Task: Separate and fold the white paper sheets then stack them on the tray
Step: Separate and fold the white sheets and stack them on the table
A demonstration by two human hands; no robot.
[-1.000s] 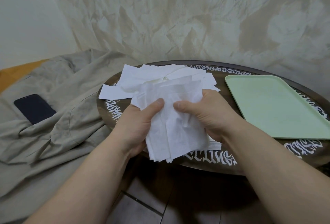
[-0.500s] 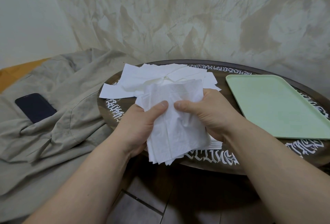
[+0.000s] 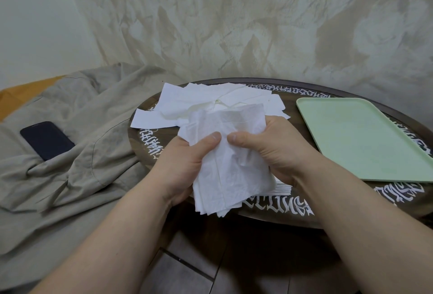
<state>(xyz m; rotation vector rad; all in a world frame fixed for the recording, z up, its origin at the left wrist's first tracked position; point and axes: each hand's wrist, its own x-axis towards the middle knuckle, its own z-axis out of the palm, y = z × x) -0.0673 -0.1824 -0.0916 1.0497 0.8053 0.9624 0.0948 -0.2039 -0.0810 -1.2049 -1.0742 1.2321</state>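
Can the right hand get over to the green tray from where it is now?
Probably yes: the tray lies just beside the right hand with nothing between, though that hand grips the paper sheets.

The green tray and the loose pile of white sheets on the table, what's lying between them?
Nothing: in the head view only bare dark tabletop separates the green tray from the loose pile of white sheets.

A home room: rumpled beige bedsheet [image 3: 70,153] with phone [image 3: 46,140]; lettered round table [image 3: 269,209]; tiled floor [image 3: 187,268].
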